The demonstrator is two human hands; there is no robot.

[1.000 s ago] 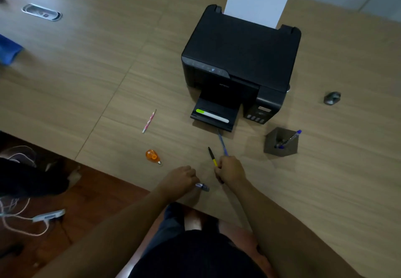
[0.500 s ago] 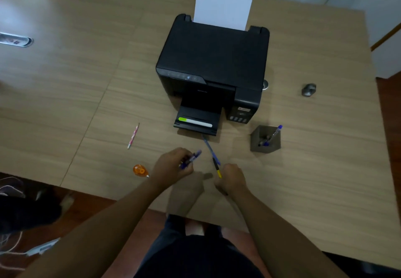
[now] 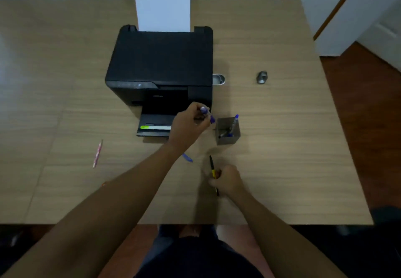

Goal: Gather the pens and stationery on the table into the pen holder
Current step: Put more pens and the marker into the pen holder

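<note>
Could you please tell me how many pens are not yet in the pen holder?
5: purple pen in left hand, black-yellow pen in right hand, highlighter on printer tray, blue pen under left forearm, pink pen. Others may be hidden.

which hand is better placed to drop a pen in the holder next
Left. The left hand holds a purple pen raised just beside the pen holder; the right hand grips a black-and-yellow pen nearer the table's edge.

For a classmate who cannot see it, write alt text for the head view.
A left hand carries a purple pen toward a grey pen holder beside a black printer, while the right hand holds a black-and-yellow pen on the wooden table.
</note>
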